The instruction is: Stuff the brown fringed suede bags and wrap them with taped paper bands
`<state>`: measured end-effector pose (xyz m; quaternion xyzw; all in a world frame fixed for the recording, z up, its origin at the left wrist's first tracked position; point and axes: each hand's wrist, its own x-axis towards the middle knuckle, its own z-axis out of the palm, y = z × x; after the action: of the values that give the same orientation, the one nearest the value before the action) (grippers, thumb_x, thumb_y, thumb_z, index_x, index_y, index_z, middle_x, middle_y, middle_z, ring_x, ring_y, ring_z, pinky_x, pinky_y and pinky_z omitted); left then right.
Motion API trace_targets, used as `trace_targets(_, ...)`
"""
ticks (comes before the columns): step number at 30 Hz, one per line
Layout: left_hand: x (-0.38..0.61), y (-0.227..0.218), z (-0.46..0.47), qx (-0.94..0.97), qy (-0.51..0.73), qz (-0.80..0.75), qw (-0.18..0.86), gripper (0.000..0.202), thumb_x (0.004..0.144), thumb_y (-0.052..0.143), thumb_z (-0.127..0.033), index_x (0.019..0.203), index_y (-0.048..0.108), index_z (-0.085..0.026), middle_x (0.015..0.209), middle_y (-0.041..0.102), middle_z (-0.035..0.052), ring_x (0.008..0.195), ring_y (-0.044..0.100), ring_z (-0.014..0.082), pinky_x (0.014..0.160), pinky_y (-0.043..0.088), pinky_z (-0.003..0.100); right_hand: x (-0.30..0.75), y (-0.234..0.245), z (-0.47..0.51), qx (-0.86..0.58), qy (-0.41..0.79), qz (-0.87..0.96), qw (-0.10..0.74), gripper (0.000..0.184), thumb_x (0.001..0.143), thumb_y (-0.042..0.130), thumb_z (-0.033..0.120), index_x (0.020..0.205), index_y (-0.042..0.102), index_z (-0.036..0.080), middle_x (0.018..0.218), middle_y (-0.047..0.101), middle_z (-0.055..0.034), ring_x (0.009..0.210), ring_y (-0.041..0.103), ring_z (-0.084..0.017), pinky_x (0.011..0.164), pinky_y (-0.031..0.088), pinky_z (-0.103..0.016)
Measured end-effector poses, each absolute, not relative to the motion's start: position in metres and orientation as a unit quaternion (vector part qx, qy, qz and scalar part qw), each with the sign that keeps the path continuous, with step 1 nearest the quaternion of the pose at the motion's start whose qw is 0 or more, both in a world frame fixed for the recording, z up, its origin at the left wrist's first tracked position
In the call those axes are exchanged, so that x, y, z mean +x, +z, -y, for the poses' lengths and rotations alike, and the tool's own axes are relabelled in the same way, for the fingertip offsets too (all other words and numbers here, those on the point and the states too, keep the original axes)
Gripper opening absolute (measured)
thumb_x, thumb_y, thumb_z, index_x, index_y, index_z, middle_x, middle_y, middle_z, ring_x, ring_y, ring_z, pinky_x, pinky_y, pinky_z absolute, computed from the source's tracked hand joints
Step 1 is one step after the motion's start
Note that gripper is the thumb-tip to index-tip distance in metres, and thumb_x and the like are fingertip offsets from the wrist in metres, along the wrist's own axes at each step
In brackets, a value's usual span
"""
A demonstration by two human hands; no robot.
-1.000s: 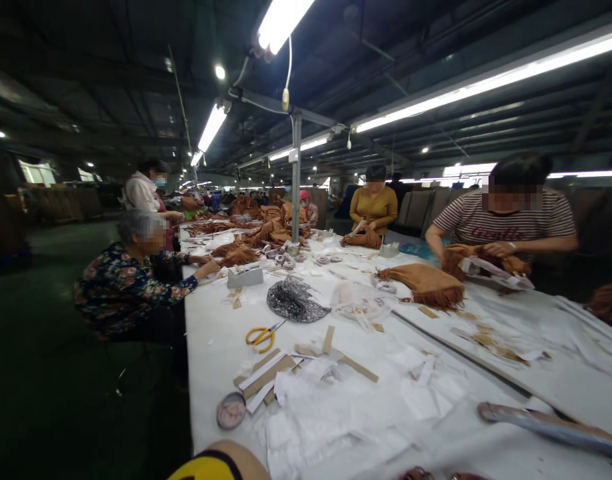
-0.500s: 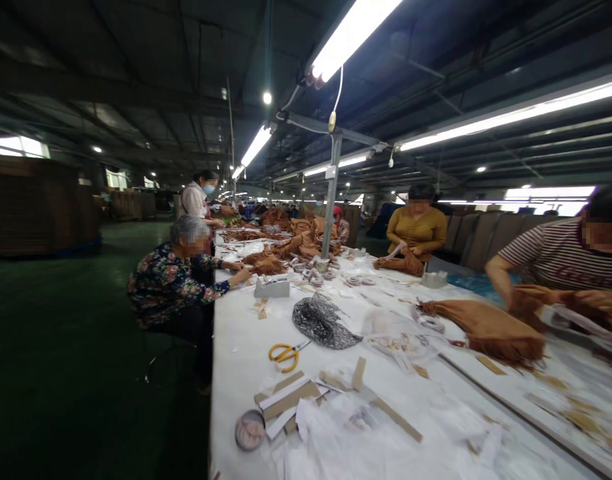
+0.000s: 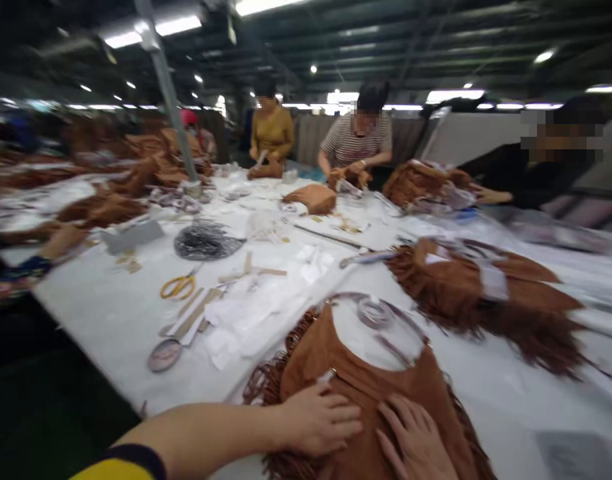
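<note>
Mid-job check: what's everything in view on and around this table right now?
near fringed bag: one, brown, at the near table edge, under both hands
second fringed bag: one, brown, beyond it to the right
scissors: one pair, yellow handles, left of centre
round disc: one, greyish, near the left table edge
paper scraps: a heap, white, centre
cardboard strips: several, tan, just beyond the paper
mesh piece: one, silver-grey, behind the scissors
table: one, white top
co-worker in striped top: one, far side, handling a brown bag
co-worker in yellow top: one, far side, further back
left hand: open, flat on the near bag
right hand: open, flat beside it on the same bag
</note>
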<state>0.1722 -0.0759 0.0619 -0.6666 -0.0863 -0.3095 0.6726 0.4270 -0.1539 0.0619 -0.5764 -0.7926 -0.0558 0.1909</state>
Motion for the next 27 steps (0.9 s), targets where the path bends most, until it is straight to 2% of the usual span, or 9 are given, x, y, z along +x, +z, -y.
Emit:
trace_targets(1,0.172,0.056,0.076,-0.828,-0.271,0.082,0.483,0.053,0.096,0.014,-0.053,0.134,0.046,-0.034,0.143,0.044,0.0013,0.120,0.050,0.0183,0.094,0.045,0.038,0.428,0.065,0.169,-0.589,-0.057,0.792,0.150,0.027,0.082,0.058,0.036,0.108,0.063,0.028,0.113,0.061,-0.0070,0.106,0.055,-0.029,0.092,0.045,-0.049)
trace_targets(3,0.170,0.050,0.073,-0.964,-0.195,0.049,0.175,0.051,0.096,0.024,-0.047,0.137,0.043,-0.025,0.145,0.043,0.0031,0.125,0.044,0.0193,0.102,0.037,0.038,0.423,0.071,0.179,-0.610,-0.062,0.782,0.111,0.028,0.083,0.054,0.034,0.108,0.063,0.023,0.115,0.060,-0.0090,0.109,0.052,-0.029,0.096,0.041,-0.048)
trace_targets(4,0.169,0.049,0.071,-0.985,-0.160,0.036,0.057,0.050,0.095,0.030,-0.044,0.138,0.042,-0.022,0.144,0.043,0.0046,0.126,0.043,0.0203,0.105,0.033,0.038,0.420,0.073,0.178,-0.616,-0.063,0.778,0.104,0.029,0.084,0.054,0.034,0.108,0.063,0.022,0.115,0.060,-0.0092,0.110,0.051,-0.028,0.098,0.039,-0.047)
trace_targets(6,0.165,0.050,0.069,-0.989,-0.130,0.030,-0.055,0.050,0.095,0.034,-0.040,0.140,0.038,-0.020,0.141,0.047,0.0064,0.125,0.044,0.0216,0.106,0.030,0.039,0.414,0.077,0.174,-0.618,-0.064,0.776,0.106,0.029,0.085,0.052,0.034,0.109,0.063,0.022,0.114,0.060,-0.0092,0.110,0.050,-0.028,0.099,0.036,-0.046)
trace_targets(14,0.162,0.058,0.072,-0.990,-0.055,0.056,-0.113,0.049,0.096,0.029,-0.039,0.141,0.036,-0.021,0.146,0.040,0.0048,0.128,0.040,0.0230,0.109,0.022,0.042,0.406,0.078,0.179,-0.616,-0.046,0.782,0.083,0.029,0.091,0.047,0.035,0.110,0.061,0.018,0.115,0.058,-0.0111,0.111,0.047,-0.027,0.099,0.032,-0.043)
trace_targets(17,0.168,0.068,0.078,-0.991,-0.039,0.064,-0.112,0.045,0.097,0.026,-0.037,0.136,0.043,-0.021,0.142,0.045,0.0044,0.129,0.039,0.0229,0.110,0.018,0.044,0.401,0.086,0.188,-0.621,-0.052,0.779,0.074,0.030,0.093,0.043,0.032,0.113,0.059,0.017,0.120,0.057,-0.0121,0.115,0.046,-0.026,0.101,0.030,-0.043)
trace_targets(21,0.178,0.074,0.100,-0.988,-0.038,0.127,-0.085,0.062,0.094,0.022,-0.058,0.126,0.052,-0.015,0.133,0.054,0.0122,0.133,0.033,0.0301,0.110,0.009,0.054,0.383,0.093,0.216,-0.642,-0.085,0.757,0.085,0.040,0.094,0.040,0.033,0.129,0.050,0.019,0.136,0.048,-0.0131,0.129,0.036,-0.028,0.107,0.020,-0.051)
trace_targets(24,0.176,0.061,0.116,-0.987,-0.044,0.142,-0.063,0.086,0.085,0.023,-0.073,0.138,0.038,-0.006,0.145,0.036,0.0215,0.137,0.025,0.0330,0.111,0.011,0.050,0.372,0.085,0.242,-0.643,-0.096,0.757,0.063,0.059,0.087,0.050,0.048,0.139,0.040,0.022,0.145,0.039,-0.0146,0.135,0.027,-0.033,0.106,0.014,-0.060)
trace_targets(27,0.167,0.046,0.118,-0.989,-0.048,0.128,-0.049,0.084,0.087,0.027,-0.069,0.144,0.026,-0.007,0.152,0.022,0.0201,0.140,0.019,0.0323,0.111,0.013,0.045,0.380,0.072,0.261,-0.617,-0.098,0.781,0.022,0.065,0.084,0.054,0.045,0.143,0.033,0.028,0.150,0.032,-0.0111,0.136,0.025,-0.033,0.106,0.010,-0.063)
